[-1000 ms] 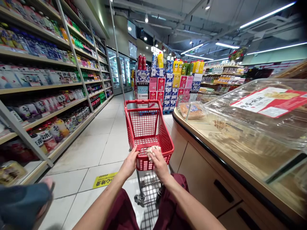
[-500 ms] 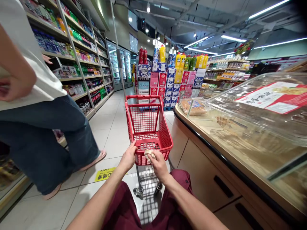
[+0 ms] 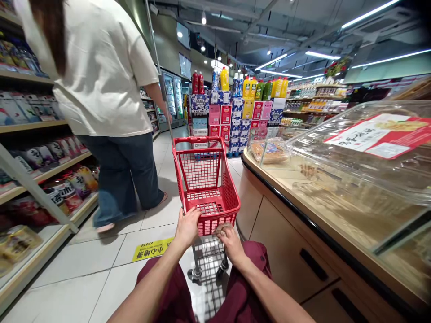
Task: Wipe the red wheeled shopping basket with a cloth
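In front of my knees stands a red plastic shopping cart on a metal frame with wheels. My left hand is closed over the near left corner of its basket, fingers on the rim. My right hand pinches a crumpled cloth, greyish and mostly covered by the fingers. It presses this cloth against the lower part of the basket's near wall, right of the middle. Through the grid I see nothing inside the basket.
A person in a white top walks at my left beside drink shelves. A display counter with a clear plastic food box curves along my right. Ahead are stacked drink cartons. A yellow floor sign lies by my left arm.
My right hand has moved the cloth from the basket's near rim down and right onto the wall below. The left hand stays on the corner. The person has walked farther forward.
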The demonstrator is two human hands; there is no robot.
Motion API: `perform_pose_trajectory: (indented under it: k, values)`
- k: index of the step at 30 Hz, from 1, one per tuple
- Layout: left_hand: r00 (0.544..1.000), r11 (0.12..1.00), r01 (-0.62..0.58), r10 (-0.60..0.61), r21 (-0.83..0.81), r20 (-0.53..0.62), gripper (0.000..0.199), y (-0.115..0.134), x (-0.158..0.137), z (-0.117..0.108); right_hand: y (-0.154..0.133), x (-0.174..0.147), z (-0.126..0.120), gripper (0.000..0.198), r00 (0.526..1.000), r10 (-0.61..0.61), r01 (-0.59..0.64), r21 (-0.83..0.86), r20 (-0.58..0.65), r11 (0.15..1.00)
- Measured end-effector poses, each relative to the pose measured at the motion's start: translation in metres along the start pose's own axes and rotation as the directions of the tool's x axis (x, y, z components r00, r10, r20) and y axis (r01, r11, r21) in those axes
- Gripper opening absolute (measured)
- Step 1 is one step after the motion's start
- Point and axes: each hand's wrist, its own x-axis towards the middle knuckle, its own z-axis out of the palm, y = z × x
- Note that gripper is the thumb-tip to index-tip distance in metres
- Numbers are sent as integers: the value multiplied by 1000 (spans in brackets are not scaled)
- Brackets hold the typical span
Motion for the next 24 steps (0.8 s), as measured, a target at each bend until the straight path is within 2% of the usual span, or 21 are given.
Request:
perform_pose_trajectory:
  k: [5, 10, 12, 15, 17, 20, 24]
  values:
    - [997, 1000, 6, -5, 18, -75, 38, -5, 2, 1, 7, -1, -12, 31, 993, 14, -12, 16, -119, 1000]
    - [998, 1000, 7, -7, -2, -54, 36, -8, -1, -2, 15, -5, -13, 31, 1000, 24, -24, 17, 15, 1000]
    - [999, 1000, 10, -10, -8, -51, 35, -10, -2, -3, 17, -6, -13, 30, 999, 19, -19, 34, -27, 999]
    - [997, 999, 50, -50, -3, -60, 35, -12, -4, -4, 16, 0, -15, 27, 987, 31, -26, 29, -160, 999]
    - [996, 997, 71, -72, -17, -57, 37, -13, -6, -5, 11, 4, -18, 28, 986, 43, -40, 25, -162, 999]
    - [997, 996, 59, -62, -65, -47, 39, -16, -9, -6, 2, 11, -24, 30, 996, 17, -10, 71, -87, 997]
    - [995, 994, 41, -50, -100, -86, 40, -18, -13, -3, -3, 38, -35, 28, 979, 11, 1, 60, -204, 998]
